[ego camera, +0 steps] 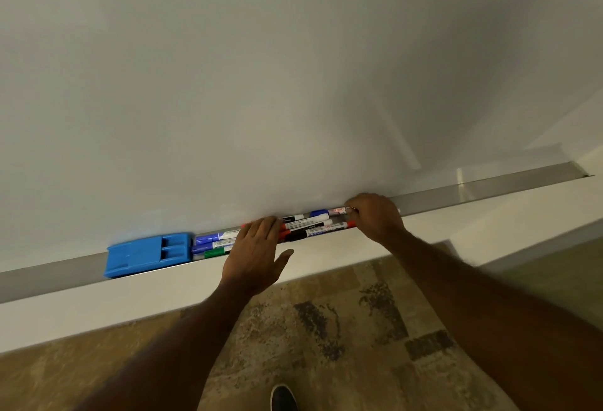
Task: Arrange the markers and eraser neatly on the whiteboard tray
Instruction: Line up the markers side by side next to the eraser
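Note:
A blue eraser [148,258] lies in the grey metal tray [52,273] under the whiteboard. To its right, several markers [306,227] with blue, green, red and black caps lie lengthwise in the tray, packed side by side. My left hand [256,252] rests flat across the middle of the marker row, fingers spread and thumb out over the tray's front edge. My right hand [375,215] sits at the right end of the row, fingers curled against the marker ends. Both hands hide parts of the markers.
The whiteboard [261,84] fills the upper view. The tray runs on to the right [489,190] up to a wall corner. Below lie a white ledge [130,303], a patterned rug [326,329] and the tip of a dark shoe [283,397].

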`<state>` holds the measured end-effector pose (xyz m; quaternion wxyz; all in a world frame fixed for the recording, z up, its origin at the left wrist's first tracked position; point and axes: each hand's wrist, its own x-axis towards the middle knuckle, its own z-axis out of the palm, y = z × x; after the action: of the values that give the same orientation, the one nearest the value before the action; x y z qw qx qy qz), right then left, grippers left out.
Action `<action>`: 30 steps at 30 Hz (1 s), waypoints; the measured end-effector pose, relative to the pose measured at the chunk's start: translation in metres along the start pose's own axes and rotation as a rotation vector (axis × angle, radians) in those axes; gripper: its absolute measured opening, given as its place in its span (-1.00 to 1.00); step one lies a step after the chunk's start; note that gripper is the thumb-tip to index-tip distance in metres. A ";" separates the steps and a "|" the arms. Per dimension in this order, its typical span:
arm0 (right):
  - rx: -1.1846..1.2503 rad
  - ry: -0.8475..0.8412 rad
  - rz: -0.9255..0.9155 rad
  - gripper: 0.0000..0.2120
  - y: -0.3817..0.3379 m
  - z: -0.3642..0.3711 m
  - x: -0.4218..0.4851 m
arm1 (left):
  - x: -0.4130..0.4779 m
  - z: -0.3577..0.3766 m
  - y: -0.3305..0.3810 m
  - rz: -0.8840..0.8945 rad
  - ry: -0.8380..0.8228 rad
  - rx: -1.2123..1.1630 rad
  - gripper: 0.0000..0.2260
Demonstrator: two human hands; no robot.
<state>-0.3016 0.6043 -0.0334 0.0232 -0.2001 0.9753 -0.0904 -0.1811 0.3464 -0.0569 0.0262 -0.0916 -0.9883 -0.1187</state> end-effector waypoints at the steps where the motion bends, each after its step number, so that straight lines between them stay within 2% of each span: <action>1: -0.055 -0.071 -0.030 -0.79 -0.002 -0.002 0.006 | 0.001 0.000 0.002 0.007 0.003 -0.001 -0.42; 3: -0.154 -0.187 -0.083 -0.73 -0.008 -0.006 0.016 | 0.003 -0.001 0.004 0.013 -0.006 0.001 -0.43; 6: -0.270 -0.261 -0.119 -0.77 -0.014 -0.006 0.023 | 0.004 -0.002 0.006 0.008 -0.011 0.000 -0.44; 13: -0.425 -0.266 -0.168 -0.85 -0.018 -0.007 0.028 | -0.004 -0.003 0.000 -0.011 -0.010 0.011 -0.47; 19: -0.395 -0.161 -0.159 -0.84 0.009 -0.022 0.017 | -0.001 -0.008 0.004 -0.020 -0.007 0.015 -0.48; 22: -0.343 -0.089 -0.138 -0.90 0.028 -0.029 0.013 | 0.003 -0.008 0.010 -0.014 -0.015 0.011 -0.47; 30: -0.352 -0.200 -0.130 -0.92 0.029 -0.022 0.010 | 0.007 -0.002 0.016 0.010 -0.038 0.026 -0.47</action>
<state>-0.3234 0.6300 -0.0169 0.0787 -0.2716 0.9539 0.1002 -0.1846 0.3621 -0.0513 0.0092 -0.0983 -0.9897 -0.1040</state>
